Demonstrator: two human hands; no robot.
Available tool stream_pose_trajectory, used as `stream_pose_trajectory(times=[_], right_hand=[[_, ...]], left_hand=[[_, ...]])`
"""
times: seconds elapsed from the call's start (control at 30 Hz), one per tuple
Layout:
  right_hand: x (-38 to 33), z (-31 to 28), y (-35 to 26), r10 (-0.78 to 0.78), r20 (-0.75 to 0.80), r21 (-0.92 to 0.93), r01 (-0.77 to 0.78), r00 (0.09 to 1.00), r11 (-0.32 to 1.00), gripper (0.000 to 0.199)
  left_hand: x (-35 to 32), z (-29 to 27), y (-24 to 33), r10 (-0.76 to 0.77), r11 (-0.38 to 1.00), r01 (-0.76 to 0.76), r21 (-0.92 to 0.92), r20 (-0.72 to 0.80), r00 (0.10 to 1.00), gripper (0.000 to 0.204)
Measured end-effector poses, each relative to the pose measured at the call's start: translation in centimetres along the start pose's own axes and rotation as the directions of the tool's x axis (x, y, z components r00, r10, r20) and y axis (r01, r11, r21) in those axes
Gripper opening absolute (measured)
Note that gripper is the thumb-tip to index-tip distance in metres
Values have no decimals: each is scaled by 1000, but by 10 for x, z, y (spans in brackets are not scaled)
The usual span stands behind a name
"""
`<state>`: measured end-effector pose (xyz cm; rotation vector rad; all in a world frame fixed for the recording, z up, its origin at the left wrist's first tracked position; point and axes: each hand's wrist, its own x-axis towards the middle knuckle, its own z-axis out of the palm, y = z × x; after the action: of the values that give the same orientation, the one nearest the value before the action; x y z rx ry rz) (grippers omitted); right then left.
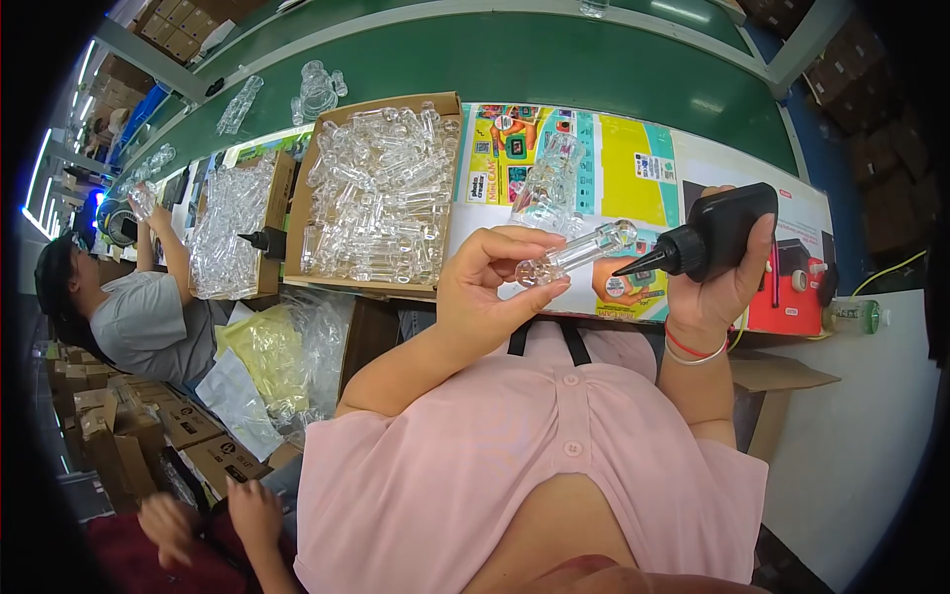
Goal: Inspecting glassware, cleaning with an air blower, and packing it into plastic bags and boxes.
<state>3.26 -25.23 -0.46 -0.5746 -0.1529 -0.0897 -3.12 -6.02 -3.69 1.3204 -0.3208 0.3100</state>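
Note:
My left hand (487, 282) pinches one end of a clear, dumbbell-shaped piece (592, 249) between thumb and fingers. The piece slants up to the right, with a faceted middle and a rounded knob at each end. In my right hand (699, 315) is a black squeeze bottle (734, 230), tipped on its side. Its tapered nozzle points left at the clear piece, and a small gap seems to lie between them. Just beyond my left hand, several similar clear pieces (549, 183) lie on the printed sheets covering the table.
A cardboard box (371, 288) full of clear pieces stands left of my hands, with a second filled box (281, 198) beyond it. Another black nozzle bottle (267, 242) is between them. A green belt (554, 59) runs behind. Co-workers (148, 322) sit at left; a green-tinted bottle (856, 316) lies right.

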Motion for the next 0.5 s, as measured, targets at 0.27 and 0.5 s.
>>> stream_pose_trajectory(times=[0.27,0.5], right_hand=[[-1,1,0,4,-40,-10,-5,999,1000,33],[-3,0,1,11,-59,-8,-12,998,1000,32]], left_hand=[[1,1,0,-2,1000,2,-2,2,1000,34],[1,0,0,0,1000,0,7,17,1000,34]])
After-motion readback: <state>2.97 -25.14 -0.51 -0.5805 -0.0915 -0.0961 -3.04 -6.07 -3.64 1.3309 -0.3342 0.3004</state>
